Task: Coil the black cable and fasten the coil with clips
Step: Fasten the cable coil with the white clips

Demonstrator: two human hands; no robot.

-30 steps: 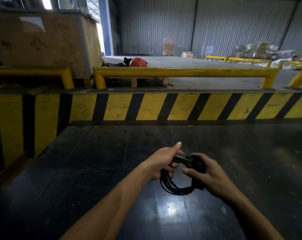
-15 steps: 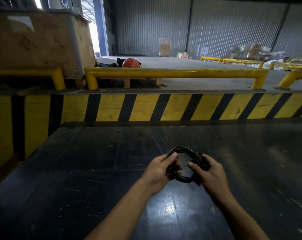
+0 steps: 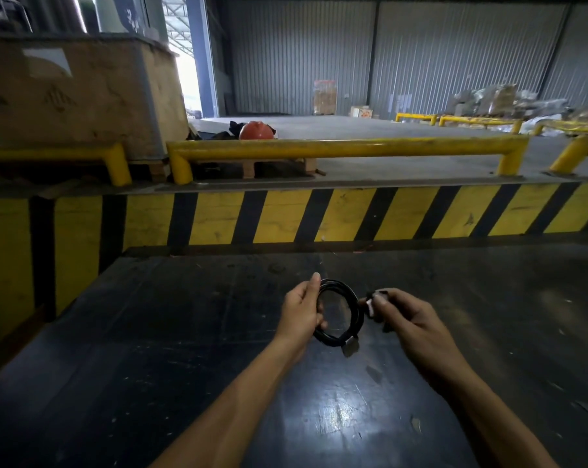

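Observation:
The black cable [image 3: 353,307] is wound into a small round coil, held upright above the dark floor. My left hand [image 3: 301,310] grips the coil's left side, thumb up along the top. A plug end [image 3: 350,346] hangs at the coil's bottom right. My right hand [image 3: 404,315] is just right of the coil, apart from it, pinching a small black clip [image 3: 370,304] with a pale part between thumb and fingers.
A dark shiny floor [image 3: 184,332] lies below my hands. Ahead stands a yellow-and-black striped wall [image 3: 319,214] with yellow rails [image 3: 336,150] on top. A big wooden crate [image 3: 76,96] stands at the back left, an orange helmet [image 3: 256,131] beside it.
My right hand has let go of the coil and moved a little right, now holding a clip. The left hand keeps the coil, which is tighter and rounder than a second ago.

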